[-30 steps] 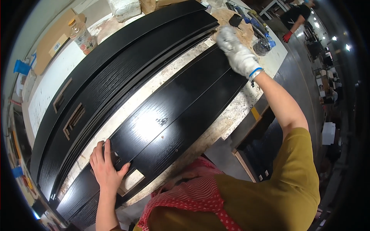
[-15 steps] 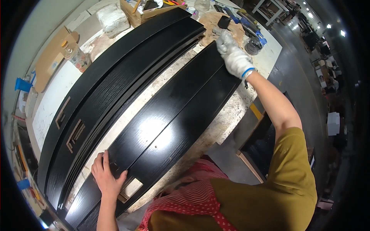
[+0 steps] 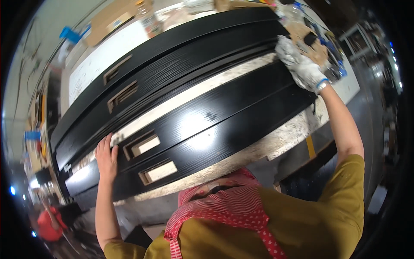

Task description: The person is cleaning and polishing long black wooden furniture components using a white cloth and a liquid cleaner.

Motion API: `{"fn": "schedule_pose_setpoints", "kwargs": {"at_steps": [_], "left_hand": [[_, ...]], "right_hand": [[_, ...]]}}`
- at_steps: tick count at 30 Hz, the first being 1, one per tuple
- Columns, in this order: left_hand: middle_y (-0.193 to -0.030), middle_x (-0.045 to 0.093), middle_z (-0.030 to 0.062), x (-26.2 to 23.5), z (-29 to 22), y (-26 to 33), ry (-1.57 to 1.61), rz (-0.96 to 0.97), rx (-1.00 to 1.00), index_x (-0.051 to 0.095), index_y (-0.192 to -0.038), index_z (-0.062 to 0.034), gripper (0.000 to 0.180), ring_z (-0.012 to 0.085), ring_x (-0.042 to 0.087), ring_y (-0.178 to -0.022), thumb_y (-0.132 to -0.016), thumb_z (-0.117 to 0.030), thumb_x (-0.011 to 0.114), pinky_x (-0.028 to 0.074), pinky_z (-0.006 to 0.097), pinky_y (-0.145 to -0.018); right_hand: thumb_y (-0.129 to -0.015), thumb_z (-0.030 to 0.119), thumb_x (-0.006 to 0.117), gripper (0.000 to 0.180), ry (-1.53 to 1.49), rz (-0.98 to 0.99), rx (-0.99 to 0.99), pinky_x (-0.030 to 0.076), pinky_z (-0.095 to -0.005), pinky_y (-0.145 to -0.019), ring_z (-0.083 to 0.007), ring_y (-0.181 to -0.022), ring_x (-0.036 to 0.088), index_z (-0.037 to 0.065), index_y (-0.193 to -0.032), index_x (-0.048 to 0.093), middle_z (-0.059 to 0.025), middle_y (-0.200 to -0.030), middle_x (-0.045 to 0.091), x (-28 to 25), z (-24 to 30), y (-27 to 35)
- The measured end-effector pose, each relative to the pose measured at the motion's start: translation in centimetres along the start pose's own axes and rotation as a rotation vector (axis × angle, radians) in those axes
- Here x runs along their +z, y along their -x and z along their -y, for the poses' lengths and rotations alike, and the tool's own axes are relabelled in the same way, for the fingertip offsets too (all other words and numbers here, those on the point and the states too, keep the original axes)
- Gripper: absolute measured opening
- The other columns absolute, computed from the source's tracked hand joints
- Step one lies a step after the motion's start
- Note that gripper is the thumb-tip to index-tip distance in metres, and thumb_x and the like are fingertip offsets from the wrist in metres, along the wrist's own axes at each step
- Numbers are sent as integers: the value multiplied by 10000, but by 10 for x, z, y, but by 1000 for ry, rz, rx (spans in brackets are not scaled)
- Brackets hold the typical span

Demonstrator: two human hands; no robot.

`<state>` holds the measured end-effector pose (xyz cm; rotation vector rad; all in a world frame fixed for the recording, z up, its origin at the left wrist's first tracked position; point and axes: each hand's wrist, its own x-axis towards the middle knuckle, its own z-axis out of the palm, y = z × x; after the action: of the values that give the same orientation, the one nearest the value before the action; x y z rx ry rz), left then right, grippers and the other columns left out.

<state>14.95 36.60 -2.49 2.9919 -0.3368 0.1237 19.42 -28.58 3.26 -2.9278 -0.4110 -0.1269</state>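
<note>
The fingers (image 3: pixel 105 146) of the bare left hand (image 3: pixel 106 158) lie flat and spread, holding nothing, pressed on the upper edge of the near black panel (image 3: pixel 207 138) beside its two rectangular cut-outs (image 3: pixel 148 157), seemingly to keep the long board from sliding. The right hand (image 3: pixel 302 64), in a white work glove, is closed around a crumpled pale cloth (image 3: pixel 286 47) and presses it onto the panel's far end, as if wiping the glossy face; the arm is stretched well out to reach it. The panel lies flat along a speckled, worn worktop (image 3: pixel 276 142), its near edge close to the person's red patterned apron (image 3: pixel 224 207). Just beyond a bare strip of worktop lie two more black panels (image 3: pixel 181 60) with similar cut-outs, set side by side. Cardboard pieces (image 3: pixel 112 21) and small clutter sit at the far edge.
</note>
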Motion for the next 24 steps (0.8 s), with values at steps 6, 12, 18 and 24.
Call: {"fn": "schedule_pose_setpoints", "kwargs": {"at_steps": [6, 12, 18, 24], "left_hand": [[-972, 598, 128, 7, 27, 17, 53, -11, -69, 592, -978, -41, 267, 324, 548, -966, -993, -263, 444, 377, 432, -886], [-1064, 601, 180, 30, 62, 33, 78, -93, -126, 605, -1055, -13, 329, 361, 538, -1024, -1023, -268, 399, 372, 431, -933], [-960, 572, 169, 17, 47, 33, 109, -44, -196, 593, -1002, -16, 320, 356, 530, -960, -1023, -266, 394, 370, 437, -908], [-913, 594, 197, 34, 59, 25, 54, -130, -102, 608, -966, -21, 289, 397, 541, -900, -995, -251, 435, 402, 475, -824]], "right_hand": [[-948, 162, 481, 226, -372, 466, -169, 478, -348, -936, -258, -956, 612, 80, -1109, 616, -126, -1004, 624, 23, 159, -59], [-833, 159, 588, 288, -577, 57, -461, 482, -381, -911, -314, -1008, 590, 33, -1085, 530, -164, -1089, 592, 75, 259, -77], [-899, 170, 524, 166, -335, -87, 419, 506, -346, -517, -214, -552, 570, 71, -974, 635, -44, -660, 574, 8, 28, -18], [-926, 41, 430, 523, 183, 250, 363, 305, -366, -1122, -262, -1436, 316, 71, -1448, 412, -174, -1517, 376, 31, -56, -30]]}}
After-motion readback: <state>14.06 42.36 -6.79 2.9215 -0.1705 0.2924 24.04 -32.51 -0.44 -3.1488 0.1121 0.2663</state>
